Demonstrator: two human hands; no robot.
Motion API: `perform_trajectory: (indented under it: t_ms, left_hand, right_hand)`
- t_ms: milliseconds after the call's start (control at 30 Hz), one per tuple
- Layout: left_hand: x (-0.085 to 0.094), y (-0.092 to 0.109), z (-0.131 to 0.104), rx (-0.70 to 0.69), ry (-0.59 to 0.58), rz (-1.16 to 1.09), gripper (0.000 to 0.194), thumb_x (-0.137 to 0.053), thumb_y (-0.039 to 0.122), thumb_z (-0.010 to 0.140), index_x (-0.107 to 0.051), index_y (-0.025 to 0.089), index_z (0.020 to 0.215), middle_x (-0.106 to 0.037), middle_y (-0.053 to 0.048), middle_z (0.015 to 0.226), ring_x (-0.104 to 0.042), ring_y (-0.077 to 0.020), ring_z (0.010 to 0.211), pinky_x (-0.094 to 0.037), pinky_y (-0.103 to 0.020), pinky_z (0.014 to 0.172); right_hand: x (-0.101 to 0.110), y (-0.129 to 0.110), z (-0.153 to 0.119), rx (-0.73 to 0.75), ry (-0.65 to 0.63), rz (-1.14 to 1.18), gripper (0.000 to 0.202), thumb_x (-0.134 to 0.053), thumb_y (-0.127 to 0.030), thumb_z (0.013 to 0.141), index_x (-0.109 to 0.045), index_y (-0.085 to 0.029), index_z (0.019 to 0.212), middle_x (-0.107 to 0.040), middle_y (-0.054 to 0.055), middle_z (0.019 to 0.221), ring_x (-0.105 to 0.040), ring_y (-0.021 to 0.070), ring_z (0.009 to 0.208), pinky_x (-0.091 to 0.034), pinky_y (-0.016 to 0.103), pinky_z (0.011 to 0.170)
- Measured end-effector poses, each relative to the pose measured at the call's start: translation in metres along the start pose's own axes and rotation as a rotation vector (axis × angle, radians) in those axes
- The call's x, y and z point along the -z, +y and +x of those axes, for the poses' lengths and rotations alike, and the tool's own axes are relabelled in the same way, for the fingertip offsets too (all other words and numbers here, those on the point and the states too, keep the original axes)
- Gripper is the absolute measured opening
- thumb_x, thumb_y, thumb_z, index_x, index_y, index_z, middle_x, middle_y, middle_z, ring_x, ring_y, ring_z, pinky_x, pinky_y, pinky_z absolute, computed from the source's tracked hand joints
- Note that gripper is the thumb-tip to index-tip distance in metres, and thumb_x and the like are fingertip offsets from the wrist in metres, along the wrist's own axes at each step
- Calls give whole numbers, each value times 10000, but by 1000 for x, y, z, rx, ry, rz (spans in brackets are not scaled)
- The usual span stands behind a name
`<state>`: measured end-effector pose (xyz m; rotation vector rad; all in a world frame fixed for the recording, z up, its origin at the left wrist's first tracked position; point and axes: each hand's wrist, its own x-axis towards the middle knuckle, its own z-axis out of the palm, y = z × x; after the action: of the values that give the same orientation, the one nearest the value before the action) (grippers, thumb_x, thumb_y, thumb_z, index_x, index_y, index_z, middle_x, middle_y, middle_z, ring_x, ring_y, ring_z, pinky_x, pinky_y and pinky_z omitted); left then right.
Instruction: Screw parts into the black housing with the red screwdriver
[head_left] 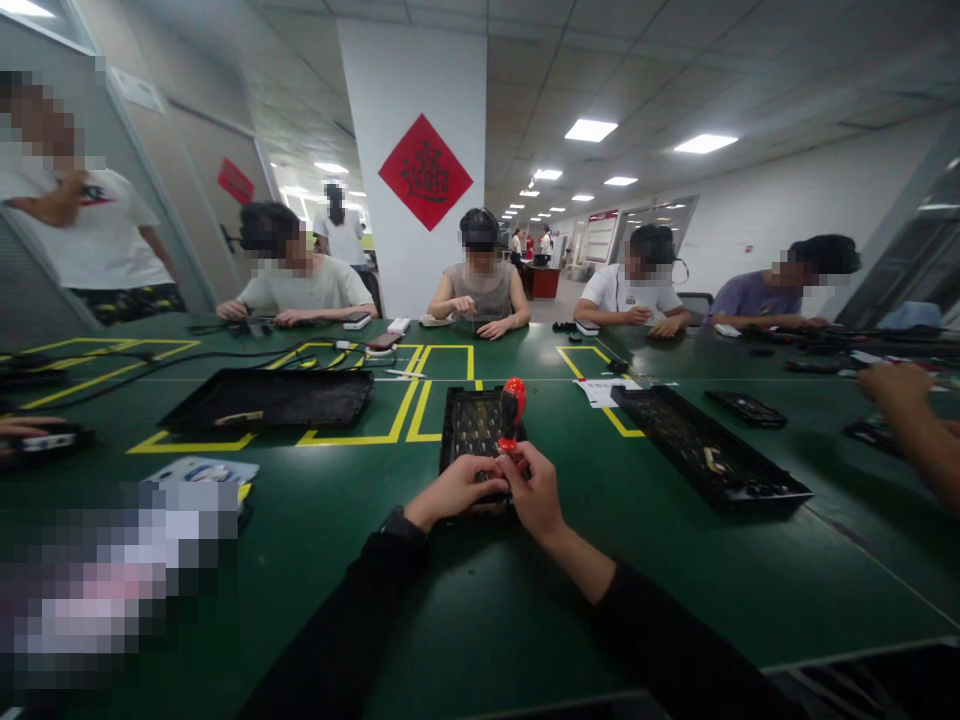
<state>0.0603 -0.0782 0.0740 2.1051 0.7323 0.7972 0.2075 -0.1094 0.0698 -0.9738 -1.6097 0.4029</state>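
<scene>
A screwdriver with a red and black handle (513,405) stands roughly upright over a black rectangular tray or casing (469,425), which shows rows of small light marks. Around the lower part of the screwdriver, just under the handle, my right hand (534,490) has its fingers closed. My left hand (463,488) is closed beside it, its fingertips meeting those of my right hand over the near part of the casing. What the left fingers hold, if anything, is hidden. The screwdriver's tip is out of sight behind my hands.
A black tray (270,400) lies on the left, another (712,450) on the right beside a paper sheet (600,392) and a small black panel (746,408). Cables cross the green table (315,560). Several people sit opposite; a person's arm (911,420) reaches in at the right.
</scene>
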Motion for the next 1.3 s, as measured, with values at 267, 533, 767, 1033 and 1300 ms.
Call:
perform_trajectory:
  t_ms: [267,533,767,1033,1300]
  left_hand:
    - [0,-4,0,-20,38,-8,207,-534,260,788,-647,107,872,-665,-51,854,-584,-168,810,-427,-261,796]
    - [-2,-7,0,33,92,-11,189,-587,265,747,-651,102,818,-661,-44,803,-576,-153,753,-432,-256,749]
    - [-3,-7,-1,46,131,-11,196,-622,285,717,-641,103,790,-648,-35,767,-560,-137,705,-432,-247,712]
    - [1,-2,-2,19,104,18,166,-601,274,731,-644,116,761,-651,-23,754,-574,-143,731,-421,-245,734]
    - [1,0,-2,7,66,26,162,-572,266,754,-631,116,744,-650,-21,754,-571,-139,721,-427,-239,731]
  right_hand:
    - [0,2,-1,17,-15,-29,177,-439,-263,867,-593,-178,888,-585,33,804,-519,143,708,-402,258,640]
    - [-3,0,2,-78,56,34,191,-542,-328,798,-593,-170,892,-603,9,717,-519,122,608,-406,238,566]
    - [-4,2,1,-108,45,36,199,-562,-358,779,-598,-164,804,-608,13,700,-505,119,576,-401,235,544]
    - [-2,3,0,-29,32,-41,203,-485,-316,844,-630,-173,848,-595,28,772,-504,134,653,-405,256,629]
    - [-1,-2,1,22,-24,-13,227,-428,-276,874,-635,-186,889,-597,48,839,-526,152,751,-414,273,677]
